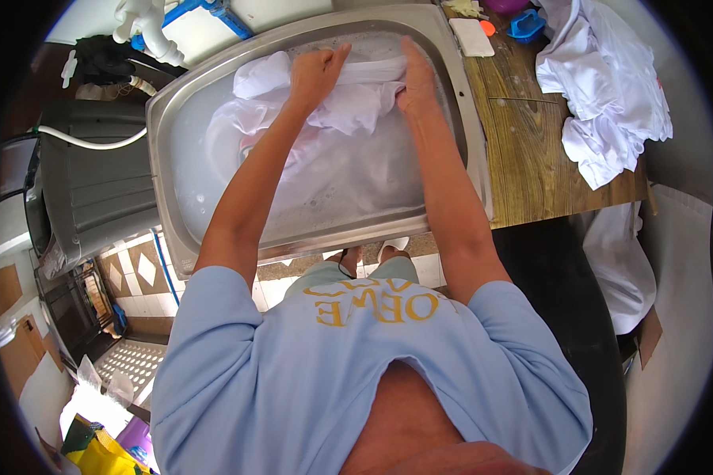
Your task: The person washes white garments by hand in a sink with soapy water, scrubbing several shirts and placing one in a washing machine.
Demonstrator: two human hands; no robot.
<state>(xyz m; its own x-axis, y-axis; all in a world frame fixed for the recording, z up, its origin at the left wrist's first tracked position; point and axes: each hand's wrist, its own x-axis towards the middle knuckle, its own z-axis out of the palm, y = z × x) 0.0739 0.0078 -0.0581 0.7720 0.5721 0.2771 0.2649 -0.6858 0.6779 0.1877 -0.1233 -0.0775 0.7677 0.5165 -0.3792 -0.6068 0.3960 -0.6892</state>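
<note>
A white cloth garment [347,109] lies partly sunk in cloudy, soapy water in a stainless steel sink [474,150]. Its upper part is stretched in a thick fold between my two hands, near the sink's far side. My left hand [317,75] is closed on this fold, thumb raised. To its right, my right hand [420,79] grips the other end of the fold, edge-on, with its thumb below; some of its fingers are hidden. A bunched white end of the cloth [261,75] bulges out left of my left hand, above the water.
On the wooden counter [523,150] to the right are a heap of white clothes [610,87], a blue plastic brush [526,26] and a pale soap-like block [472,37]. A white pipe [146,28] stands beyond the sink; a white hose [87,141] crosses a dark bin-like container [95,174] at left.
</note>
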